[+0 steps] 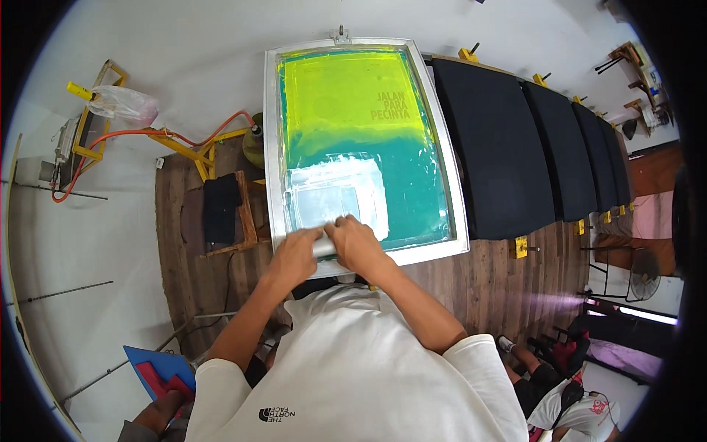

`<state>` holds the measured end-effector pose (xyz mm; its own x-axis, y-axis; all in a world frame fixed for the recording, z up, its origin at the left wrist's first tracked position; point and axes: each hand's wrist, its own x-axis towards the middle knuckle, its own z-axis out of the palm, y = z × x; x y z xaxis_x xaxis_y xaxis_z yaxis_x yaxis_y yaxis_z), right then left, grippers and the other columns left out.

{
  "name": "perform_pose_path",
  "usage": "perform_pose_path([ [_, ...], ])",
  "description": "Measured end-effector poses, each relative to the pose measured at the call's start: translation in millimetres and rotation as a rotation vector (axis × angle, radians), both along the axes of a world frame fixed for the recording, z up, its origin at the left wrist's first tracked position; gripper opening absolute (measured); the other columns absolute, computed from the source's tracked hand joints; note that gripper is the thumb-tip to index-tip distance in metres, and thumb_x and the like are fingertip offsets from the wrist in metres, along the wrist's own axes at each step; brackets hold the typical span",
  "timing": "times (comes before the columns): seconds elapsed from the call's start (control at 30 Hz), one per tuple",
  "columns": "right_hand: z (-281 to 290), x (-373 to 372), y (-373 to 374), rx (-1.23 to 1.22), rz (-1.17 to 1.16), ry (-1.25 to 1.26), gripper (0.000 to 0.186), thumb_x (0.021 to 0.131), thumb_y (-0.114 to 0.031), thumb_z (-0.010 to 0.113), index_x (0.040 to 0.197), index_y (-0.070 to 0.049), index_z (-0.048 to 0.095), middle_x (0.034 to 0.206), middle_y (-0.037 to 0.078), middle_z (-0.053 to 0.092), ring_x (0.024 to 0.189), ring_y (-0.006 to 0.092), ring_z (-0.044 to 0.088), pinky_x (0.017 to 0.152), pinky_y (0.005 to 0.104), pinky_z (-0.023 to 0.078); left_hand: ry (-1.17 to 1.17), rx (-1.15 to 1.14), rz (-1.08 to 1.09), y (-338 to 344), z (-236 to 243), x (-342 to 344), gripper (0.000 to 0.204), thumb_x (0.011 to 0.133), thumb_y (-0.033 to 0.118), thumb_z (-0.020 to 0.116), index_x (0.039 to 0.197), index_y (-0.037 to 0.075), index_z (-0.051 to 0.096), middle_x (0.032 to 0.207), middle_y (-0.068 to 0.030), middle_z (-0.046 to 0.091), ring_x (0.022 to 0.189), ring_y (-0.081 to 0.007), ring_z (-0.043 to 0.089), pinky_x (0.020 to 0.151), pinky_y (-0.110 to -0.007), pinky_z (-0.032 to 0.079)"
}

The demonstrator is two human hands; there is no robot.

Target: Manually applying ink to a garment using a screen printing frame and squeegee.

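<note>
A silver-framed printing screen (453, 184) lies in front of me, yellow-green at its far half with faint lettering, teal at its near half. A square smear of white ink (309, 180) covers its lower left. Near the front rail, both hands grip a pale metallic squeegee bar (322, 249) lying across the white ink, slightly blurred. My left hand (298, 252) holds its left part, and my right hand (352, 243) is closed on it just to the right, fingers at its top edge.
Black padded boards (493, 147) line the right. Left are a yellow stand (199, 158), orange hose (132, 132), plastic bag (125, 107) and dark cloth (222, 210). A fan (645, 272) stands at right. Another person (585, 416) is lower right; another's hand (169, 401) holds a blue-and-red board (140, 361) lower left.
</note>
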<state>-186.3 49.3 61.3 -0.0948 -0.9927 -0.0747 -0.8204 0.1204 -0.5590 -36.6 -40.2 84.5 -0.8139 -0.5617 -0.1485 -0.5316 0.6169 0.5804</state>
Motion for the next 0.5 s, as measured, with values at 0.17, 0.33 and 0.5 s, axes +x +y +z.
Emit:
perform_pose_path([
  [0.17, 12, -39, -8, 0.195, 0.083, -0.002, 0.031, 0.067, -0.005, 0.075, 0.098, -0.01, 0.07, 0.092, 0.014, 0.071, 0.093, 0.034, 0.069, 0.079, 0.0456, 0.057, -0.118, 0.171, -0.086, -12, 10, -29, 0.027, 0.072, -0.004, 0.062, 0.098, -0.004, 0.068, 0.092, -0.0275, 0.068, 0.09, -0.0437, 0.067, 0.083, -0.046, 0.054],
  [0.33, 14, -101, -57, 0.133, -0.041, 0.109, 0.029, 0.069, -0.002, 0.071, 0.097, -0.009, 0.069, 0.094, 0.014, 0.072, 0.092, 0.036, 0.069, 0.076, 0.046, 0.057, 0.018, 0.029, -0.116, -69, -8, -98, 0.024, 0.071, -0.002, 0.062, 0.093, -0.002, 0.068, 0.086, -0.0276, 0.068, 0.086, -0.0443, 0.067, 0.079, -0.048, 0.055],
  [0.5, -14, -116, -58, 0.07, -0.023, 0.058, 0.032, 0.064, -0.001, 0.073, 0.095, -0.006, 0.067, 0.091, 0.019, 0.069, 0.089, 0.0394, 0.067, 0.076, 0.0476, 0.056, 0.007, -0.018, -0.12, -67, -20, -109, 0.024, 0.07, -0.003, 0.063, 0.093, -0.001, 0.069, 0.09, -0.0267, 0.068, 0.088, -0.0432, 0.067, 0.08, -0.048, 0.055],
])
